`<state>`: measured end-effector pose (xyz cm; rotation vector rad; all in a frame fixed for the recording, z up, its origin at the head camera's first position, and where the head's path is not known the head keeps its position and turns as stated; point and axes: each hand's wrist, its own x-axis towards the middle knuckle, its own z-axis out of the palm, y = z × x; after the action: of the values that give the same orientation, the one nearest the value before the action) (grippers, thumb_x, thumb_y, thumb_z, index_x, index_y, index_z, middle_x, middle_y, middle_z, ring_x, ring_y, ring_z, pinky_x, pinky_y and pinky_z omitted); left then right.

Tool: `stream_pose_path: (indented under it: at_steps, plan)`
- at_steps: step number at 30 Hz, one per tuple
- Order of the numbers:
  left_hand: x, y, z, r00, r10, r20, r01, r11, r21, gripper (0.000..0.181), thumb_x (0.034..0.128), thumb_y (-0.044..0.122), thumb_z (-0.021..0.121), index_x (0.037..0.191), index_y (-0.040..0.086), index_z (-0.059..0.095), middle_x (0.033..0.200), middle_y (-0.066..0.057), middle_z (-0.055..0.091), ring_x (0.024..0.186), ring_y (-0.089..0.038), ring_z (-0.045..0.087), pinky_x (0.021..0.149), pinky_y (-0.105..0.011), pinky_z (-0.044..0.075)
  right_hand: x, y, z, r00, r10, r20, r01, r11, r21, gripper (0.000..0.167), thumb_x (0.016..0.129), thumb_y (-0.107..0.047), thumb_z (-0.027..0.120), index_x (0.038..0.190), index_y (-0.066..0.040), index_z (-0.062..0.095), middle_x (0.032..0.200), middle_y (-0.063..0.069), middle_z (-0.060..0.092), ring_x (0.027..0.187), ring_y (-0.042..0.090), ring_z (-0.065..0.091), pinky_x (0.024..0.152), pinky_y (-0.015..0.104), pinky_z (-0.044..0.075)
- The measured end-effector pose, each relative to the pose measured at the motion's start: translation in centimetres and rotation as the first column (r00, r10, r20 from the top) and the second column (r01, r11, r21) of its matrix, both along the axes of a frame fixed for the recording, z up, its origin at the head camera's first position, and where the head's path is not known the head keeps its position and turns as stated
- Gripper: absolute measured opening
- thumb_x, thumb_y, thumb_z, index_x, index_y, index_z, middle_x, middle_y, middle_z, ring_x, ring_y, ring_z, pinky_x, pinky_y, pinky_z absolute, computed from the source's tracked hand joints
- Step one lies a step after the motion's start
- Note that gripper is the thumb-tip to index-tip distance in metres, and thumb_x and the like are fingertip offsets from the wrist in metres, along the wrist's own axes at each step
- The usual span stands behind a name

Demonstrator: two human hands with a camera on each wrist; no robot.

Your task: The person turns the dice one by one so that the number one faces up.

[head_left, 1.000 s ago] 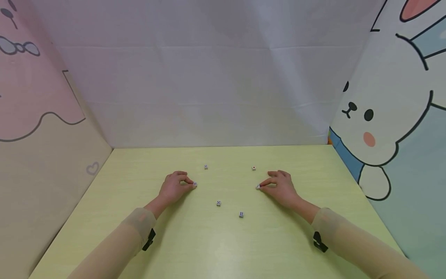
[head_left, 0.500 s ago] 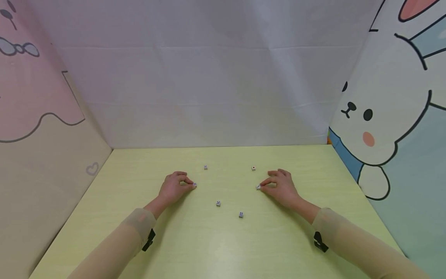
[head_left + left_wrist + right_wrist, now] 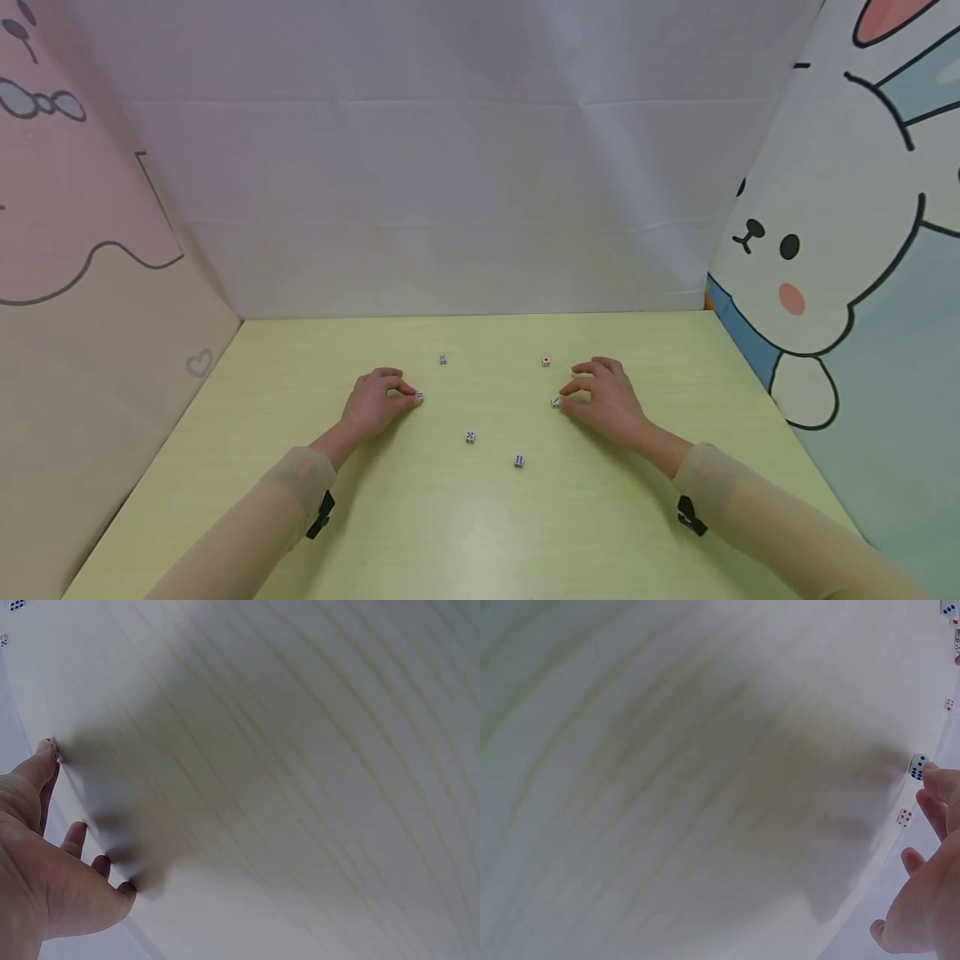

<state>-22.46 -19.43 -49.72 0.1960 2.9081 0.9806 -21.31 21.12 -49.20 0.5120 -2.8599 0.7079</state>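
Seven or fewer small white dice are not all held; the left hand (image 3: 377,405) pinches one die (image 3: 420,397) between thumb and index finger at the table's left-centre. In the left wrist view, the left hand (image 3: 52,862) mostly hides that die (image 3: 56,752). The right hand (image 3: 606,403) has its thumb tip at another die (image 3: 556,402), which rests on the table. Its index finger stands apart from the thumb. In the right wrist view, the right hand (image 3: 930,885) is beside this die (image 3: 919,766), whose dotted faces show.
Two dice lie farther back, one at left (image 3: 442,359) and one with a red dot (image 3: 546,362). Two more lie nearer, between the hands (image 3: 470,437) and farther right (image 3: 519,461). The pale yellow table (image 3: 480,533) meets a white back wall and printed side walls.
The right index finger has lifted away from the die and the other right fingers have spread slightly. The left hand has stayed in place.
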Motion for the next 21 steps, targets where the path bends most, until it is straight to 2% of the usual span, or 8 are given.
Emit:
stream_pose_path:
  at_steps: [11,21]
  plan:
    - [-0.11,-0.16,-0.3,1.0,-0.004,-0.008,0.004,1.0,-0.013,0.014,0.0955,0.028,0.075,0.099,0.015,0.08,0.147,-0.018,0.052,0.138,-0.051,0.037,0.114,-0.062,0.03,-0.12,-0.28,0.24,1.0,0.006,-0.002,-0.006,0.998,0.059,0.013,0.087,-0.029,0.083,0.095,-0.019,0.083,0.132,0.014,0.063,0.137,0.044,0.037,0.109,0.064,0.032]
    - [-0.11,-0.25,-0.31,1.0,-0.004,0.004,0.004,1.0,-0.006,0.013,0.0954,0.028,0.075,0.099,0.016,0.079,0.147,-0.018,0.051,0.139,-0.051,0.036,0.113,-0.062,0.032,-0.09,-0.66,0.57,1.0,0.021,-0.003,-0.02,0.998,0.066,0.011,0.086,-0.026,0.084,0.094,-0.018,0.083,0.132,0.015,0.063,0.137,0.044,0.037,0.109,0.064,0.033]
